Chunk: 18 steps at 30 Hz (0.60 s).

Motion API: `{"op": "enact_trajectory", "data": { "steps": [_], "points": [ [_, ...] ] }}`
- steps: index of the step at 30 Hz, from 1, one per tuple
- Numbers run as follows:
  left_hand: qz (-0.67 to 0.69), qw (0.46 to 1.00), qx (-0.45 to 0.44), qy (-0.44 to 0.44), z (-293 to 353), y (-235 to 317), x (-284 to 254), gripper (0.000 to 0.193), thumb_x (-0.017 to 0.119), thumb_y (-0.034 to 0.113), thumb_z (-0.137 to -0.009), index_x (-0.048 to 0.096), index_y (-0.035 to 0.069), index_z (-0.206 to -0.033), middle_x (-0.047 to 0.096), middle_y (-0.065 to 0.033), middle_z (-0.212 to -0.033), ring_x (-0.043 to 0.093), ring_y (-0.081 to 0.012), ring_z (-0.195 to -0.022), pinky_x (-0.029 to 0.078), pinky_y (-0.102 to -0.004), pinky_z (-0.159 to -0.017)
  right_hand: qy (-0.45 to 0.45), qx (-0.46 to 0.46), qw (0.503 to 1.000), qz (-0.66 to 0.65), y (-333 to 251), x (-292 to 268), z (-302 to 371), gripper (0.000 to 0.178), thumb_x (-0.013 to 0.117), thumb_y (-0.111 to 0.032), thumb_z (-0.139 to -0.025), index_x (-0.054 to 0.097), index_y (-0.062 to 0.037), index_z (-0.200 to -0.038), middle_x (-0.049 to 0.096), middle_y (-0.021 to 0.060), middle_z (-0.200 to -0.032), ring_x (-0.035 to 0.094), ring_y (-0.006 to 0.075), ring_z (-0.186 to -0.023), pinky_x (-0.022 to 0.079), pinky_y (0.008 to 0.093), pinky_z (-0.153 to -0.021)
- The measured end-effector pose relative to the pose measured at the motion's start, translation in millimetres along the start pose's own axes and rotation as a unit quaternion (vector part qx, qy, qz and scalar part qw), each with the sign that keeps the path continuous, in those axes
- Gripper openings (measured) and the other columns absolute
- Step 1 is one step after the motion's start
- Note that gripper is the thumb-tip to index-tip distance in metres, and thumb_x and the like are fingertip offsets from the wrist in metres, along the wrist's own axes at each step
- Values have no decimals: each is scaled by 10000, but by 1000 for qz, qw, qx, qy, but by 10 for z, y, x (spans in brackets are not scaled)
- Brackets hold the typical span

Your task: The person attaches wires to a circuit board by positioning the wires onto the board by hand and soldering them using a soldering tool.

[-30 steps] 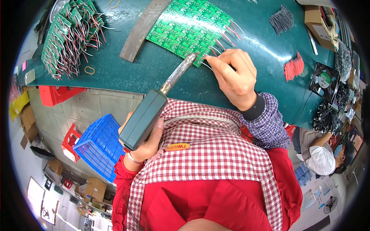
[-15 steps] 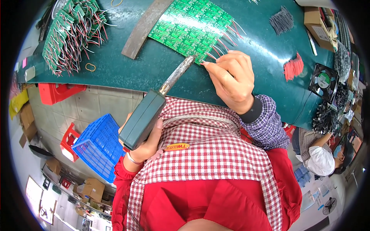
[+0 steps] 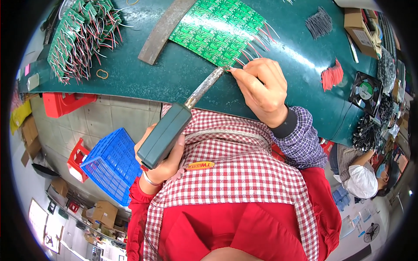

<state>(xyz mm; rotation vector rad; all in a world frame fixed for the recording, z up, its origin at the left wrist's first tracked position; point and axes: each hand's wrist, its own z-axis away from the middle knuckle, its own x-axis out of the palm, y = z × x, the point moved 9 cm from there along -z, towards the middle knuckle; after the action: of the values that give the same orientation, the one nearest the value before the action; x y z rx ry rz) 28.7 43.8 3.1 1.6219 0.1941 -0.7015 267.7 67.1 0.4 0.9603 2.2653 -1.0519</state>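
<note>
Mid-frame, our left hand gripped the soldering iron while our right hand pinched a wire; we needed both steady at the lower corner of the green board.

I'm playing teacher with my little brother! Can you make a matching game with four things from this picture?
Things:
1. soldering iron
2. plastic crate
3. circuit-board sheet
4. small fan

Matches:
A. bright green
B. toward the right end of the table
C. held in the left hand
D. blue

Right pairs: 1-C, 2-D, 3-A, 4-B
</note>
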Motion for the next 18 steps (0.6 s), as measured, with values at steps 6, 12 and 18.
{"op": "enact_trajectory", "data": {
  "steps": [6,12,18],
  "points": [
    [-1,1000,-27,-13,-3,-25,17,199,762,-24,-727,734,-35,-924,697,-177,-881,691,-294,-713,542,-326,-633,-1,-2,1000,7,5,5,11,196,763,-10,-701,701,-48,-883,568,42,-758,605,214,-723,485,356,-690],
    [3,999,-31,-19,-1,-45,22,206,763,-29,-725,729,-43,-928,696,-180,-876,683,-294,-705,543,-329,-637,-5,-1,1000,8,11,17,11,200,764,-14,-705,700,-51,-891,567,41,-764,605,212,-727,485,356,-697],
    [-14,1000,-5,5,-5,13,-29,207,771,-27,-718,727,-50,-920,706,-189,-868,687,-315,-716,553,-345,-654,-4,0,1000,10,2,5,4,196,766,-18,-707,700,-56,-888,566,37,-762,605,210,-726,484,353,-698]
  ]
}}
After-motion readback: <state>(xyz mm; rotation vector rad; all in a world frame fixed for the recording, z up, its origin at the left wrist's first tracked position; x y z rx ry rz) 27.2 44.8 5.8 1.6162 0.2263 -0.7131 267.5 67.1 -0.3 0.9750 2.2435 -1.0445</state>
